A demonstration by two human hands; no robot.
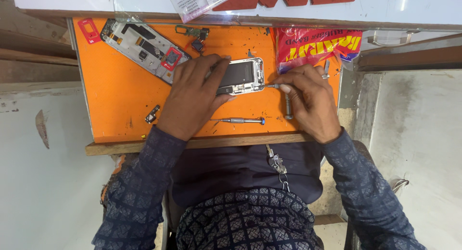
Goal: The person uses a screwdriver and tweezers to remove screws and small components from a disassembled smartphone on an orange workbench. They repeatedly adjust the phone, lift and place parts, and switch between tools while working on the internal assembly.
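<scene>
Fingers of right hand pinch screwdriver against opened phone.

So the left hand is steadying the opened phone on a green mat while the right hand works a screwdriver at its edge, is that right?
Not quite: the mat is orange, not green, as the head view shows. The rest holds: the left hand steadies the opened phone while the right hand works a screwdriver at its edge.

Mat orange w/ dark specks. Phone silver frame, black inside. Bag red/pink, yellow print. Sleeves navy, diamond grid pattern. Driver silver, blue tip. Surface edge brown wood.
</scene>
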